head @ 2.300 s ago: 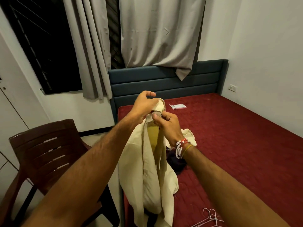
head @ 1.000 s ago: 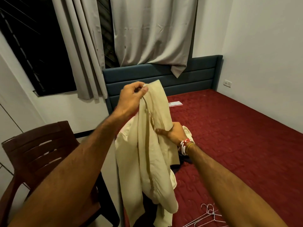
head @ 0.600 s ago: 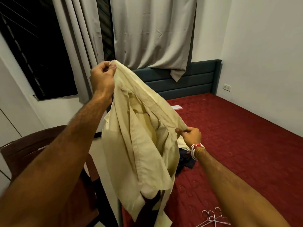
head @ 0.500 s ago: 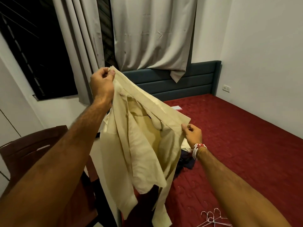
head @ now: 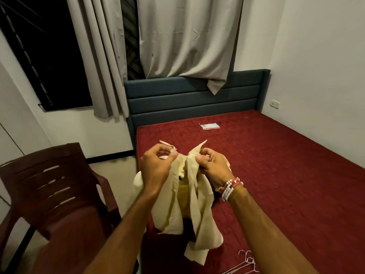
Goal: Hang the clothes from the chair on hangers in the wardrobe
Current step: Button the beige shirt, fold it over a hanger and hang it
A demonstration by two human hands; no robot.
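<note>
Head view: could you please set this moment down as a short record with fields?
garment: cream shirt, held up by its collar, hanging over the bed near its left edge
left hand: pinches one collar side
right hand: pinches the other collar side
hangers: wire hangers lying on the bed, bottom right, untouched
chair: brown chair, left of the bed

Left hand (head: 156,171) drops from head height to chest level; right hand (head: 214,167) closes in beside it; cream shirt (head: 185,202) no longer stretched wide, now hangs bunched from collar points.
</note>
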